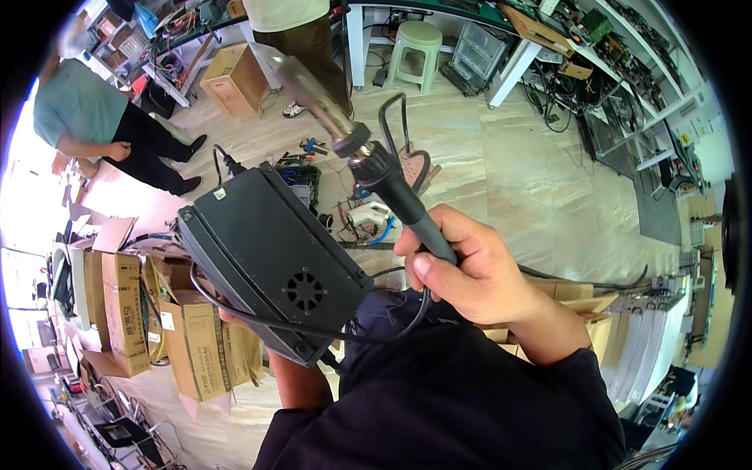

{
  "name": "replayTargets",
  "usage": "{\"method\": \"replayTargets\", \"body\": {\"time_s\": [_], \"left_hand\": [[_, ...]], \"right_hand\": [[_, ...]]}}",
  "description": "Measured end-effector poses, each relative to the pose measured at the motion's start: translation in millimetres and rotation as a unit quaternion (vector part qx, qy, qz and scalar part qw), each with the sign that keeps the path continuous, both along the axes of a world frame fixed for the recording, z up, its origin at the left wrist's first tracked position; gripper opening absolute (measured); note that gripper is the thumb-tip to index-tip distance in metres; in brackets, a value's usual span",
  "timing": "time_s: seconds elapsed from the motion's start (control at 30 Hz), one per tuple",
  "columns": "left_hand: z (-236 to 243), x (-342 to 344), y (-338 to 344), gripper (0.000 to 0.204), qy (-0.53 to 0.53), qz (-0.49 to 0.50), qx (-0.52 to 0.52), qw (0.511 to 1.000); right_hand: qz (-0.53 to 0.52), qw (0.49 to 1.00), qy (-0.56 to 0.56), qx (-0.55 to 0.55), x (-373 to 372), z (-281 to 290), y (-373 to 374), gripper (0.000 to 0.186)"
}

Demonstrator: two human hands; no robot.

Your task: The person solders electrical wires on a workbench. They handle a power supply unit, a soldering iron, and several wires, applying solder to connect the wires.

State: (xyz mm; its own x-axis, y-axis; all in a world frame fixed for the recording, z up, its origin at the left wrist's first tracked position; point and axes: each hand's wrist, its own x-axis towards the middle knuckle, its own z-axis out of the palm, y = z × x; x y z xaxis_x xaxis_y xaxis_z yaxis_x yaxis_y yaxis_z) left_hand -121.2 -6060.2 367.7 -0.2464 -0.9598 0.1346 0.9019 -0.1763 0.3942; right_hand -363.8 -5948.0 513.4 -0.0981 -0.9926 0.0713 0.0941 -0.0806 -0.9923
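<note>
My right hand (pixel 478 270) is closed round the dark grey handle of a soldering iron (pixel 392 186). Its metal barrel and tip point up and to the left, away from me. A black cable leaves the lower end of the handle and loops across the front of a black box-shaped power unit (pixel 270 243). That unit has a round fan vent and sits tilted at my left. My left hand (pixel 229 317) holds it from below and behind; only a little of the fingers shows past its edge, and the rest is hidden.
Opened cardboard boxes (pixel 200 345) stand at the left. On the floor ahead lie a dark tray of tools (pixel 301 184) and loose parts. A green stool (pixel 417 51) is beneath the far bench. One person (pixel 86 117) stands at the left, another (pixel 301 39) at the far bench.
</note>
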Motion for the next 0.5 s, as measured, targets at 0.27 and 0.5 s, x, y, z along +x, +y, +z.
{"method": "replayTargets", "body": {"time_s": [0.27,0.5], "left_hand": [[4.7,-56.0,-80.5,0.082,-0.001,0.040,-0.033,0.999],[-3.9,-87.2,-195.7,0.081,-0.012,0.089,-0.098,0.991]], "right_hand": [[0.095,0.995,0.031,0.021,-79.1,11.0,-115.9,0.016],[0.184,0.978,0.048,0.081,-115.1,13.8,-249.8,0.016]]}}
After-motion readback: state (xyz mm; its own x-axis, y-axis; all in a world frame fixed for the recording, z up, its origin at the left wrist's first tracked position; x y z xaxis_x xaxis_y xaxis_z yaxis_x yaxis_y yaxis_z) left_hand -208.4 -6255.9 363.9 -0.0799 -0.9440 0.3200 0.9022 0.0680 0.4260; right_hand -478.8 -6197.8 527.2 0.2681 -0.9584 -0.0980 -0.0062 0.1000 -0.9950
